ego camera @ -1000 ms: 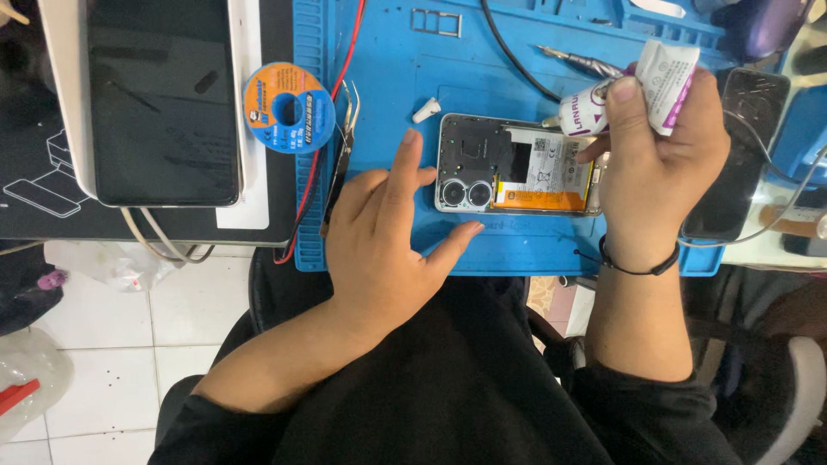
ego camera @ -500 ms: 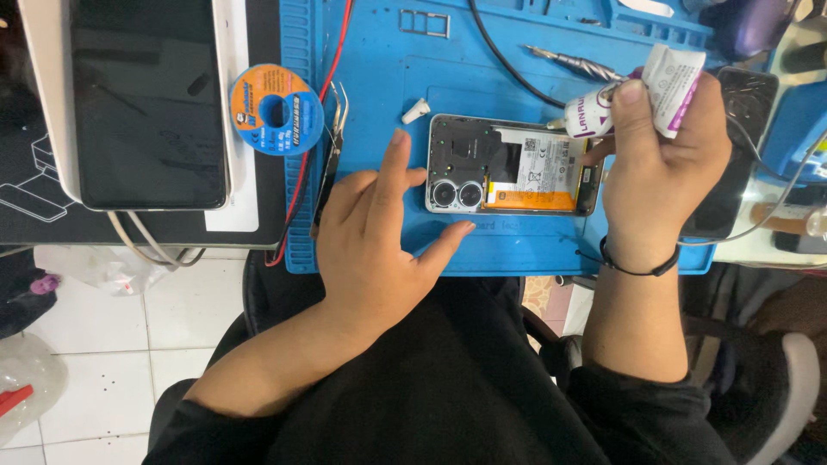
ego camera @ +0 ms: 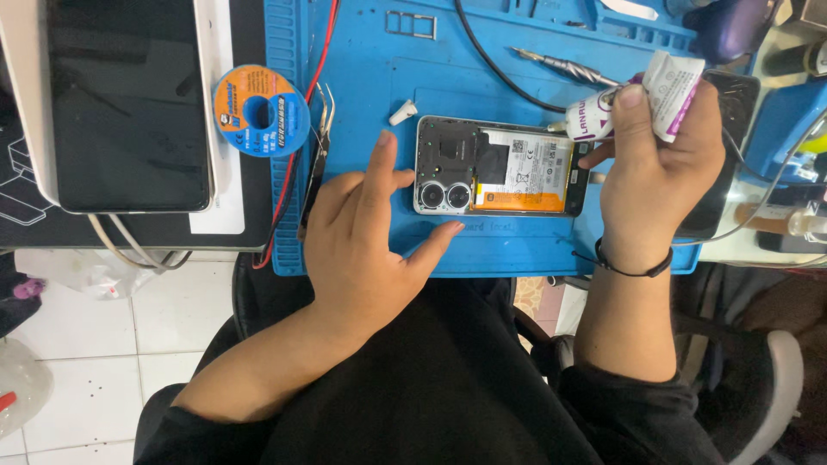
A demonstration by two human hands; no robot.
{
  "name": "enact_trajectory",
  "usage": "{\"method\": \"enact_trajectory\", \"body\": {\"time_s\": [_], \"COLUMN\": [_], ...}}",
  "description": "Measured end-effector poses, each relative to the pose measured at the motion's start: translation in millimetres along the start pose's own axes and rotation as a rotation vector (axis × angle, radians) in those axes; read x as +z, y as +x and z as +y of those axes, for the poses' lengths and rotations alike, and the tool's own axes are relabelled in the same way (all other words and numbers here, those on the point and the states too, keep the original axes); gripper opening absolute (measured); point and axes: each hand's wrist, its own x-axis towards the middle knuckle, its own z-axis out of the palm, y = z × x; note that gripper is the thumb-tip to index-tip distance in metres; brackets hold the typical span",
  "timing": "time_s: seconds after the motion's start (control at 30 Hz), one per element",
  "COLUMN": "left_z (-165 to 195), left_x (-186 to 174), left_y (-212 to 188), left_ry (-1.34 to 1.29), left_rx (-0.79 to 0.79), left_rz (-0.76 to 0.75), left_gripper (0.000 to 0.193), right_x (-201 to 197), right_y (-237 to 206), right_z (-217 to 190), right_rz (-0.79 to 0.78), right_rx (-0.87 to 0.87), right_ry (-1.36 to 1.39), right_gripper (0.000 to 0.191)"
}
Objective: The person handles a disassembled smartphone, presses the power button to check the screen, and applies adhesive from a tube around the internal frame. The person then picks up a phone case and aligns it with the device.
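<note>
An opened phone [ego camera: 500, 168] lies back side up on the blue work mat [ego camera: 362, 103], showing its battery with an orange strip and two camera lenses. My left hand [ego camera: 366, 237] rests flat on the mat just left of the phone, fingers spread, index finger near its upper left corner and thumb along its lower edge. My right hand [ego camera: 659, 164] grips a white squeeze tube of glue [ego camera: 642, 99], its nozzle pointing at the phone's upper right edge. A small white cap [ego camera: 401, 112] lies on the mat above the left hand.
A round orange-and-blue spool [ego camera: 261, 112] sits at the mat's left edge beside tweezers [ego camera: 320, 146] and red wires. A dark tablet [ego camera: 129, 103] lies far left. A metal screwdriver [ego camera: 560, 65], a black cable and a dark phone [ego camera: 728, 146] lie at the right.
The view has shifted slightly. Both hands keep nearly the same pose, with the tube's nozzle still at the phone's upper right edge.
</note>
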Motion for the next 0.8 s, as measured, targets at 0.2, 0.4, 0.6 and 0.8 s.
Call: {"method": "enact_trajectory", "body": {"time_s": [0.2,0.4,0.6,0.8], "left_z": [0,-1,0,0], "left_x": [1,1,1,1], "left_y": [0,0,0,0], "left_ry": [0.002,0.001,0.002,0.006], "left_rx": [0.014,0.016,0.023,0.029], "left_rz": [0.004,0.005,0.007,0.004], "left_gripper": [0.101,0.100,0.101,0.101], "right_x": [-2,-5,-9,-13], "right_y": [0,-2,-2,-1], "right_z": [-1,0,3,5], "right_rz": [0.018,0.036,0.049,0.069], "right_rx": [0.014,0.036,0.024,0.044], "right_ry": [-0.009,-0.007,-0.010,0.005], "right_gripper": [0.013,0.011,0.012,0.012]}}
